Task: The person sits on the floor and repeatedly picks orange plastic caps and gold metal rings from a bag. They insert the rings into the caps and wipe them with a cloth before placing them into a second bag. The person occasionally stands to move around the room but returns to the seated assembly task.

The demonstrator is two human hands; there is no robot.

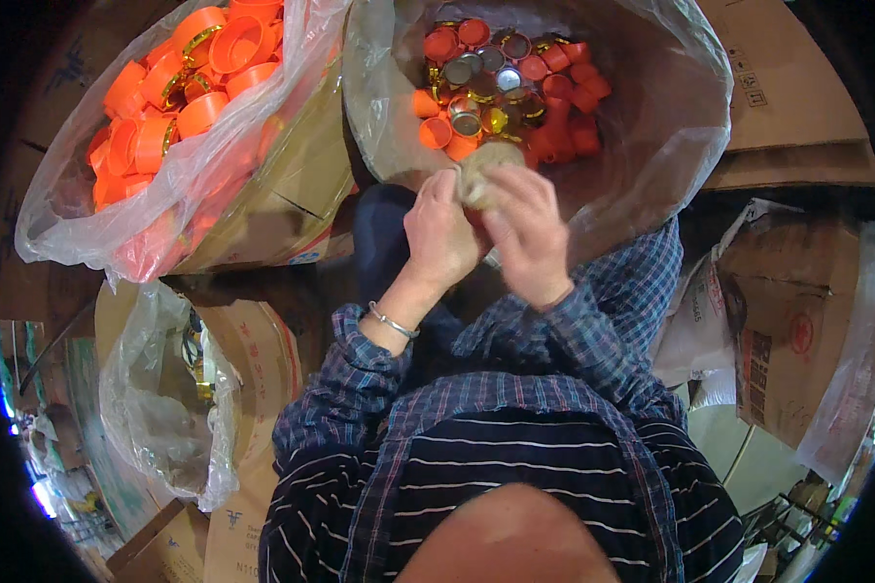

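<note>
My left hand (442,231) and my right hand (533,231) meet in front of me, both closed on a crumpled pale cloth (496,158). The right fingers are slightly blurred. Whether anything is wrapped inside the cloth is hidden by the fingers. Just beyond it lies a clear plastic bag (666,146), opened wide. Inside are orange-red caps (557,136), gold ones (496,120) and silver round pieces (508,80), heaped loosely together. A bracelet (393,321) circles my left wrist.
At the far left, a bag-lined carton (301,199) is heaped with orange caps (204,114), some with gold bands. Nearer on the left, a smaller plastic-lined container (170,428) holds a few gold pieces. Cardboard boxes (792,340) stand at the right, with flat cardboard (787,78) behind.
</note>
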